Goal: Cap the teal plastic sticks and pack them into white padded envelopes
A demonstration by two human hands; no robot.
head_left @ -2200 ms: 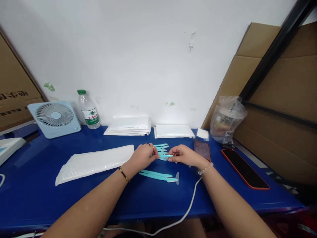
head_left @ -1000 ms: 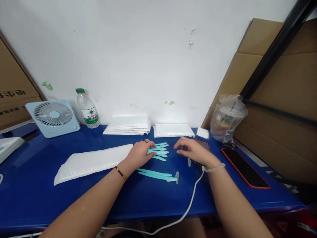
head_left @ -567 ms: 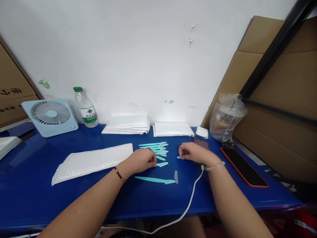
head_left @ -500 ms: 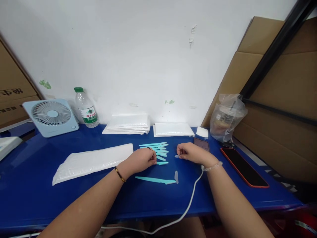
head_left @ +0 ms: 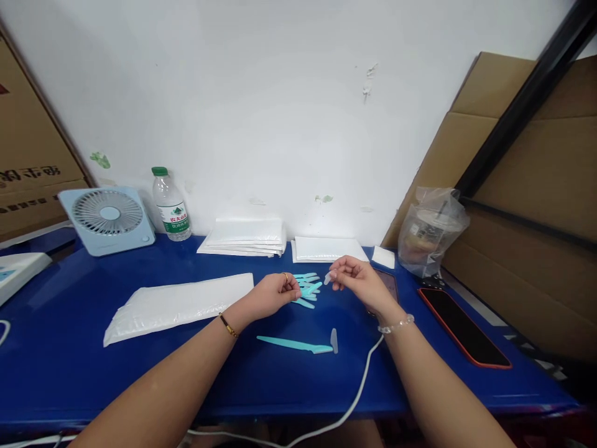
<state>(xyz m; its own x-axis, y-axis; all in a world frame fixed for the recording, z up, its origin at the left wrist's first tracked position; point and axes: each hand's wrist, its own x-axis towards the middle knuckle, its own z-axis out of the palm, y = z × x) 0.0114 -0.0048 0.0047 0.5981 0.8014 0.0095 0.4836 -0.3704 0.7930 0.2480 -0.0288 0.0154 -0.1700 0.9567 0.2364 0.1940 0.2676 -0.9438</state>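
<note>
My left hand (head_left: 276, 295) is closed around the handle of a turquoise eyebrow razor (head_left: 313, 290), its blade end pointing right. Pinched in my right hand (head_left: 351, 277) is a small translucent blade cap (head_left: 327, 278), a short gap from that razor's tip. Several more turquoise razors (head_left: 305, 275) lie side by side on the table beyond and under my left hand, which hides their handles. Closer to me, a single razor (head_left: 293, 344) lies flat with a loose translucent cap (head_left: 334, 341) standing crosswise at its blade end.
A padded white mailer (head_left: 177, 305) lies left on the blue table (head_left: 153, 379). Mailer stacks (head_left: 245, 236) rest along the wall, near a bottle (head_left: 172, 208) and a fan (head_left: 109, 218). Rightward are a bagged drink (head_left: 426, 233), an orange-edged phone (head_left: 461, 326) and a white cable (head_left: 361, 386).
My left hand has lifted a razor off the table, its blade end tilting up. My right hand has raised the cap and brought it nearer to the razor's tip.
</note>
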